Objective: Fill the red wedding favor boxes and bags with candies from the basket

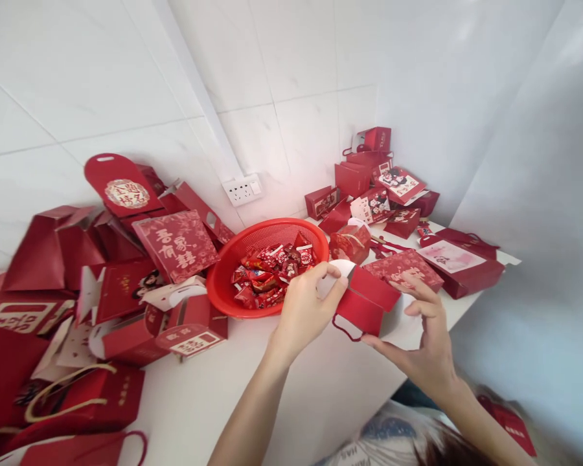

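A red folded-paper gift box with a dark red cord handle is held above the white table. My left hand pinches its left end by a pale flap, thumb and fingers closed. My right hand spans the right end, thumb at the lower corner and fingers along the far side near another pale flap. Just left of the box stands a red plastic basket with many wrapped candies in it. Part of the box's far side is hidden.
Red gift boxes crowd the left side of the white table. More boxes are heaped at the back right, by the wall. A flat red bag lies near the right edge. A power socket is on the wall.
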Motion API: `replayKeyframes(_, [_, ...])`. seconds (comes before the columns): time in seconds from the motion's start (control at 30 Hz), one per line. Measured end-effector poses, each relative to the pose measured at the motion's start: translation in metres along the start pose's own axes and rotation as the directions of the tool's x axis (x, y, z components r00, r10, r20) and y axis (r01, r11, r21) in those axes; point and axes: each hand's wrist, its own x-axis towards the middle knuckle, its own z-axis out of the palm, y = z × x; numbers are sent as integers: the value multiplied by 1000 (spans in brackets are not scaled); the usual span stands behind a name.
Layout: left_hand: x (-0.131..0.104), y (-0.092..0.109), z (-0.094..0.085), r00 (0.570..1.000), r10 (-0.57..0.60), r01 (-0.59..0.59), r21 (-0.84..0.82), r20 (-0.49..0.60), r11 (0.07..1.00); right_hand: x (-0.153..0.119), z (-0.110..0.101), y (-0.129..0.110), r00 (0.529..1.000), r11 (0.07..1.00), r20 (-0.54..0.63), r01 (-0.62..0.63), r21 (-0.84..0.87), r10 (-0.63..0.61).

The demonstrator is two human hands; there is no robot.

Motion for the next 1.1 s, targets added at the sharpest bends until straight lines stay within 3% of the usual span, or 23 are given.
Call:
replayKeyframes(0.3, [-25,-25,-3,989,-131,126,62,74,990,-28,21,1,976,989,209,-94,111,69])
replayKeyframes(0.47, [-39,-41,-17,941,-244,252,-5,233,968,-32,20,1,913,958,395,-196,210,100])
replayKeyframes(0.6, [-54,-52,-26,882,-273,324,-76,384,943,-15,12,-1,821,903,561,-317,291,108])
replayKeyframes(0.77, [-72,-60,-34,861,-281,370,-144,424,918,11,1,3,674,872,739,-369,323,11])
replayKeyframes(0.97, [-83,-59,-35,906,-244,311,-152,345,938,20,-3,6,492,906,857,-275,323,-156])
replayKeyframes(1.1, [-83,-56,-30,931,-229,268,-105,283,958,18,1,5,463,929,867,-205,307,-184])
